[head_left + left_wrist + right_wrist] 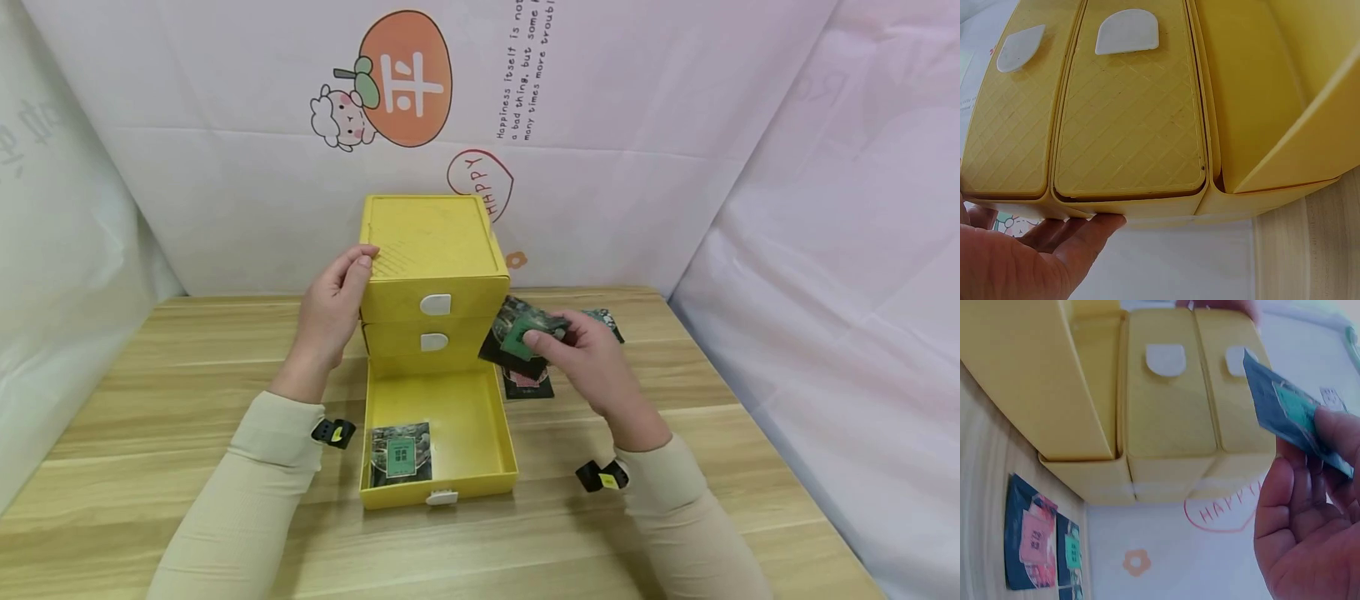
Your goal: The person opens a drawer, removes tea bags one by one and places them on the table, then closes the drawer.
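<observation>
A yellow three-drawer box (pixel 431 237) stands on the table, its bottom drawer (pixel 468 429) pulled out towards me. In that drawer's front left part lies a dark patterned sachet with a green label (pixel 401 454). My left hand (pixel 330 304) rests against the box's left side, its fingers extended along the wall in the left wrist view. Right of the box, my right hand (pixel 600 358) pinches another green-labelled sachet (pixel 1288 412) between thumb and fingers, above the table. The upper two drawers, with white tabs (pixel 1127 31), are closed.
On the table right of the box lie a pink-labelled sachet (pixel 1032 534) and a green-labelled one (pixel 1071 550), partly hidden in the head view by my right hand. A white printed sheet (pixel 622 150) hangs behind the wooden table (pixel 135 433).
</observation>
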The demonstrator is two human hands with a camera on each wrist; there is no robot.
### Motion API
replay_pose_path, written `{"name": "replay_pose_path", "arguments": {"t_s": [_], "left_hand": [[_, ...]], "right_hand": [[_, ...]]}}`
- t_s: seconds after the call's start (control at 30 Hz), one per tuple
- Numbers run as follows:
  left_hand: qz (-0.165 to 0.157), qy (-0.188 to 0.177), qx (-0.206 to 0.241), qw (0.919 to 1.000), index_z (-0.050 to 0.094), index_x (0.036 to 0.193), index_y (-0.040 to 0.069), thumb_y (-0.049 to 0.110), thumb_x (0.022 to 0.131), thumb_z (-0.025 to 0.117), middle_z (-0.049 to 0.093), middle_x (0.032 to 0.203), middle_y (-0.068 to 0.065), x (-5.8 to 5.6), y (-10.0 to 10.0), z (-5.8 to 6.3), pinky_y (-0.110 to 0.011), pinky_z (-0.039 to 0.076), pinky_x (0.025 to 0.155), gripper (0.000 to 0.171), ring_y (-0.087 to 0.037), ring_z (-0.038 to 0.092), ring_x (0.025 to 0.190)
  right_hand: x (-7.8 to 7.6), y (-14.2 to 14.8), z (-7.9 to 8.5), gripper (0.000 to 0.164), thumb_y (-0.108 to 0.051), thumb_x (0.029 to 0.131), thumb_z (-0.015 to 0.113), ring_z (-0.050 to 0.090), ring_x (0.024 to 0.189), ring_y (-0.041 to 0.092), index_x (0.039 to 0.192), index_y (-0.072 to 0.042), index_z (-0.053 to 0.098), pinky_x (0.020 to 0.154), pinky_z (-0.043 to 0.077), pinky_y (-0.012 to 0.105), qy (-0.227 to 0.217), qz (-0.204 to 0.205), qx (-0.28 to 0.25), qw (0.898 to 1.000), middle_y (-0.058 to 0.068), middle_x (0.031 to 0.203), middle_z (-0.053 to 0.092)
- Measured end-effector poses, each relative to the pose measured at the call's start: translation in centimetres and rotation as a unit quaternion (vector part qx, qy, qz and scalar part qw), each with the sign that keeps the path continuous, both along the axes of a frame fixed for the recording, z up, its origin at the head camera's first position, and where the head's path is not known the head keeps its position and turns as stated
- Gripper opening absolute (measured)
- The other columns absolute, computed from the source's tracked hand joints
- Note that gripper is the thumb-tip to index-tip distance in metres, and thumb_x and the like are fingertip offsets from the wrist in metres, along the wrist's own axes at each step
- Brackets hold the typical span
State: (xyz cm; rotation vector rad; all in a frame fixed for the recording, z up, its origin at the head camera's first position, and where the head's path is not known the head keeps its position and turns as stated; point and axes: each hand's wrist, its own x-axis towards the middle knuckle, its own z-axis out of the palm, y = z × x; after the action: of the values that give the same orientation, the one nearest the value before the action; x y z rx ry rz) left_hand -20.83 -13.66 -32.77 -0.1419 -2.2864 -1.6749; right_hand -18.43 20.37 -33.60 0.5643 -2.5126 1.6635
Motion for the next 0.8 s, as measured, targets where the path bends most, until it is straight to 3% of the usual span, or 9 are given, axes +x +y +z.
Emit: {"name": "replay_pose_path", "arguments": {"t_s": [0.13,0.4,0.53,0.63,0.73,0.8], "left_hand": [[-0.001,0.002,-0.001,1.0000,0.057,0.150,0.024,0.054,0.109,0.043,0.053,0.156,0.002,0.0,0.0,0.1,-0.048,0.040,0.113,0.053,-0.022,0.048,0.140],[0.002,-0.003,-0.006,1.0000,0.057,0.150,0.025,0.056,0.109,0.043,0.052,0.157,0.003,0.1,0.1,0.1,-0.048,0.041,0.110,0.053,-0.022,0.049,0.138],[-0.001,-0.003,-0.003,1.0000,0.057,0.151,0.025,0.055,0.109,0.043,0.051,0.157,0.003,0.0,0.1,0.0,-0.048,0.041,0.110,0.053,-0.022,0.048,0.138],[-0.002,-0.001,-0.002,1.0000,0.057,0.151,0.025,0.055,0.109,0.043,0.052,0.157,0.003,0.0,0.1,0.0,-0.048,0.040,0.111,0.053,-0.022,0.048,0.139],[0.000,-0.001,-0.004,1.0000,0.057,0.151,0.025,0.055,0.109,0.043,0.052,0.157,0.003,0.0,0.0,0.0,-0.048,0.041,0.111,0.054,-0.022,0.048,0.139],[0.001,-0.002,-0.005,1.0000,0.057,0.150,0.025,0.056,0.109,0.043,0.052,0.156,0.003,0.0,0.0,0.1,-0.047,0.041,0.110,0.054,-0.021,0.049,0.138]], "right_hand": [[-0.5,0.9,0.3,0.028,-0.019,0.105,0.064,0.068,0.089,0.014,0.119,0.005,0.063,0.079,0.060,0.027,-0.024,-0.008,-0.051,0.998,0.013,0.108,0.067],[-1.7,2.8,0.0,0.037,-0.018,0.109,0.055,0.066,0.096,0.009,0.133,0.010,0.054,0.081,0.059,0.023,-0.059,-0.040,-0.055,0.996,0.019,0.121,0.062],[-2.7,3.7,-0.6,0.033,-0.020,0.107,0.060,0.065,0.091,0.007,0.128,0.006,0.056,0.077,0.058,0.021,-0.070,-0.070,-0.044,0.994,0.010,0.108,0.065],[-3.5,4.4,-1.3,0.027,-0.023,0.104,0.066,0.053,0.079,0.006,0.111,-0.002,0.052,0.069,0.049,0.019,-0.076,-0.094,-0.027,0.992,-0.002,0.087,0.052],[-4.2,5.2,-2.1,0.034,-0.027,0.101,0.071,0.037,0.068,0.012,0.095,-0.007,0.044,0.060,0.037,0.025,-0.073,-0.114,0.005,0.991,-0.004,0.074,0.034],[-4.7,5.6,-2.6,0.035,-0.029,0.100,0.072,0.035,0.063,0.012,0.092,-0.007,0.046,0.058,0.034,0.027,-0.074,-0.120,0.024,0.990,-0.006,0.068,0.033]]}}
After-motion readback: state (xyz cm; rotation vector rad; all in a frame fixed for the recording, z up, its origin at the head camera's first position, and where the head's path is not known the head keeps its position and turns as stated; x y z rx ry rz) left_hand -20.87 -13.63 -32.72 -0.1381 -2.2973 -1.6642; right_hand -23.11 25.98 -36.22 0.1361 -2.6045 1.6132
